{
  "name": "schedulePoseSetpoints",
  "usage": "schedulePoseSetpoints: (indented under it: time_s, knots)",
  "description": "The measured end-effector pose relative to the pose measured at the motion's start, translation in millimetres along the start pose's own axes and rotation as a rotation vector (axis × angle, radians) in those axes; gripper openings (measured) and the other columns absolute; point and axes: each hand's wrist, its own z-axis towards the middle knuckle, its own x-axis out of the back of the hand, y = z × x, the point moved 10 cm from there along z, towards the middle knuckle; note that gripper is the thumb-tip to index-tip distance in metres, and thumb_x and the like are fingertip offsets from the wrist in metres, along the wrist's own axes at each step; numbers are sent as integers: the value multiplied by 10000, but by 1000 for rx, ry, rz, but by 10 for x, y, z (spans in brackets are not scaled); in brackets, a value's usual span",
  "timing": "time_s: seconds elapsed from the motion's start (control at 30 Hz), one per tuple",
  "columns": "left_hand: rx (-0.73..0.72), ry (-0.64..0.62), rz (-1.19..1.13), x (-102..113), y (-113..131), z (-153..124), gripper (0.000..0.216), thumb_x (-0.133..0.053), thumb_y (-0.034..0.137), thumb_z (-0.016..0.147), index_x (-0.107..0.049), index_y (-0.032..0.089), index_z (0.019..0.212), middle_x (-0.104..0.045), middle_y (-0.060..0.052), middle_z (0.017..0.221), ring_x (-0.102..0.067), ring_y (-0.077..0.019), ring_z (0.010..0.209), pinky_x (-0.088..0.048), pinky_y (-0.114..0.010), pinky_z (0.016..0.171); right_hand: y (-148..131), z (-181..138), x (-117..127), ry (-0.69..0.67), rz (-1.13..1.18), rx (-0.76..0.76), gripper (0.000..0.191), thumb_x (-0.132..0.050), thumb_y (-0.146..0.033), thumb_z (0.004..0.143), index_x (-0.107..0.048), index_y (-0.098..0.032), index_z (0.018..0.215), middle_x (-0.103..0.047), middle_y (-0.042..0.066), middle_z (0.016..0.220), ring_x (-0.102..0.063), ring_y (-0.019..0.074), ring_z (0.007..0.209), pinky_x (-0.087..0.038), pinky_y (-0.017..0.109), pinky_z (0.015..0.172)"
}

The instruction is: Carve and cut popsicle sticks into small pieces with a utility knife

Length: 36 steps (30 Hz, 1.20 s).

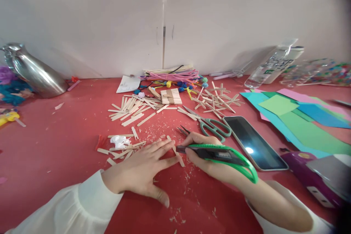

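The right hand (204, 155) was wrapped tight around a green utility knife (219, 153), its grip closed on the handle like a fist on a pen, the dark blade end pointing left at a wooden stick (175, 150). That low hold looked chosen for control: the wrist lay close to the table (68, 146), so the blade could press without slipping. The left hand (144, 170) lay flat and open, clutching nothing, fingertips (164, 145) spread and pressing down on the stick right beside the blade end, apparently to pin it against the red surface. The thumb sat well back toward the body, away from the edge. Whether the blade actually touched the wood was too small to tell.

Shavings (161, 129) were scattered just beyond the hands, and short offcuts (120, 153) lay near a crumpled white scrap (119, 141) to the left. Further out, a loose heap of sticks (131, 111) fanned across the middle, a neat stacked bundle (171, 97) behind it, and crossed sticks (216, 102) to the right. Green-handled scissors (215, 127) lay just past the right hand, beside a phone (253, 142), screen up. Coloured paper sheets (298, 117) covered the right side, pipe cleaners (175, 76) sat against the white divider (109, 29), and a steel jug (35, 71) lay tipped at far left.
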Motion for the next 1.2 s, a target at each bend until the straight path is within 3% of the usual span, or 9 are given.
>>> schedulePoseSetpoints:
  time_s: [0.23, 1.2]
  knots:
    - [-6, -13, -7, -10, 13, -10, 943, -524, 765, 608, -306, 298, 1397, -182, -123, 1495, -181, -380, 1346, -212, -542, 1058, 34, 6, -2, 11, -39, -11, 116, -473, -203, 800, -587, -208, 781, -639, -16, 669, -570, 114, 566, -463, 214, 548]
    - [8, -21, -49, -1, -5, -55, 882, -537, 739, 628, -342, 317, 1378, -116, -94, 1508, -185, -401, 1336, -212, -560, 1052, 17, -2, -36, 9, -30, 11, 116, -476, -180, 784, -587, -211, 789, -635, -9, 674, -588, 129, 583, -469, 233, 560]
